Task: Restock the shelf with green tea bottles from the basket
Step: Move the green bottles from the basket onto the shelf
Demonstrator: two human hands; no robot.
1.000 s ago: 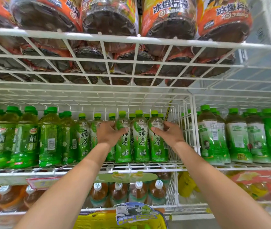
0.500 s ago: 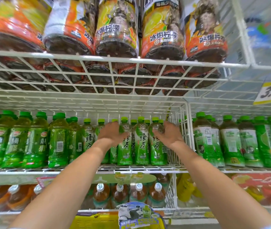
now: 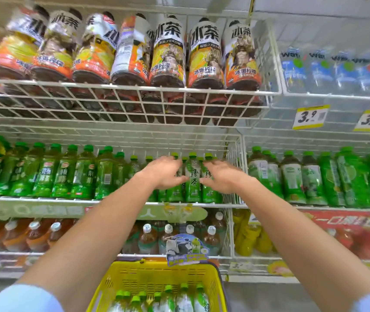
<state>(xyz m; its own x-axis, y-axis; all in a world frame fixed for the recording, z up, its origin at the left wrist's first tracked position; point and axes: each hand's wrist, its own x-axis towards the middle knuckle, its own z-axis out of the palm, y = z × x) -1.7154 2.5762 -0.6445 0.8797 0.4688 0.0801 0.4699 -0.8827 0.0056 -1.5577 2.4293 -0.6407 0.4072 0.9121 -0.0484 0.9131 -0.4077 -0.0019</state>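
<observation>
Head view, looking up at the drinks shelving. Both arms are raised to the green tea shelf (image 3: 44,199).

- left hand (image 3: 162,174): the grip is wide, with the fingers spread and lightly bent and the thumb set apart below them. It sits in front of the upper half of a green tea bottle (image 3: 176,192). Motion blur hides whether the fingertips touch it.
- right hand (image 3: 223,177): the grip mirrors the left, wide, with the fingers reaching left over the neighbouring bottle (image 3: 208,193). Whether they touch it cannot be told either.
- middle bottle (image 3: 192,176): stands upright on the shelf in the gap between the two hands, label facing out, with neither hand around it.
- yellow basket (image 3: 157,269): low in the frame, directly below the hands and well apart from them. It holds more green-capped bottles (image 3: 168,298), standing upright.

Surroundings: iced tea bottles (image 3: 168,52) stand on the wire shelf above. Brown tea bottles (image 3: 147,235) fill the shelf below. Yellow price tags (image 3: 310,117) hang at the upper right.
</observation>
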